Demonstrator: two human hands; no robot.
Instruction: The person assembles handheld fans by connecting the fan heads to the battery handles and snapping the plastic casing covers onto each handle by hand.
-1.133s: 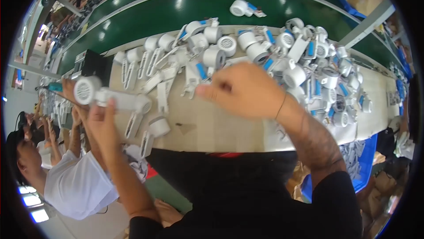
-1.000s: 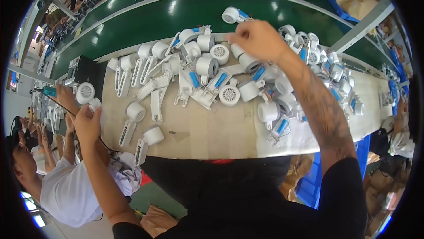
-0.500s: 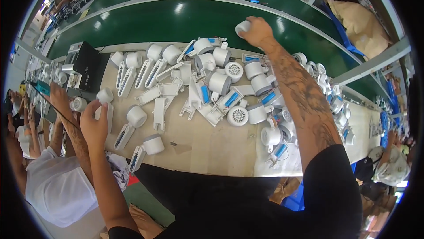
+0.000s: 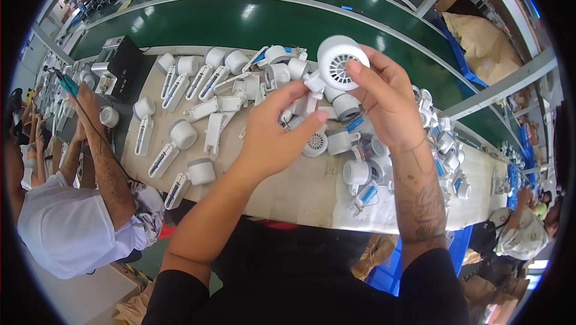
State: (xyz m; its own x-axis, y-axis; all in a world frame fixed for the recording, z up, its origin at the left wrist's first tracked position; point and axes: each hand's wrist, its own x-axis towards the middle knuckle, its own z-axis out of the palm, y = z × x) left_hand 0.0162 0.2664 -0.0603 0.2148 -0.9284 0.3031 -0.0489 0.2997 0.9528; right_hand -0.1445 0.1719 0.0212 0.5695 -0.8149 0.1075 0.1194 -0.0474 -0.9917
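My right hand point(image 4: 390, 100) is closed around a white round hair dryer head point(image 4: 331, 61) with a slotted grille, raised above the worktable. Its thumb lies against the grille. From the lower left, my left hand point(image 4: 273, 130) reaches to the short white neck point(image 4: 313, 82) of the same piece, its forefinger and thumb on either side of the part below the neck. Just beyond my hands lies a pile of similar dryer heads and handle shells point(image 4: 276, 76). Some of these show blue parts and wires.
Dryers with opened handles, such as one hair dryer point(image 4: 183, 134), lie along the table's left side. A black box point(image 4: 123, 64) stands at the far left. Beyond runs a green conveyor point(image 4: 240, 22). A person in a white shirt point(image 4: 78, 223) works at left; a metal post point(image 4: 504, 85) rises at right.
My right hand has drawn the dryer head back from over the conveyor and turned its grille into view. My left hand has left the dryer at the far left and come across to it.
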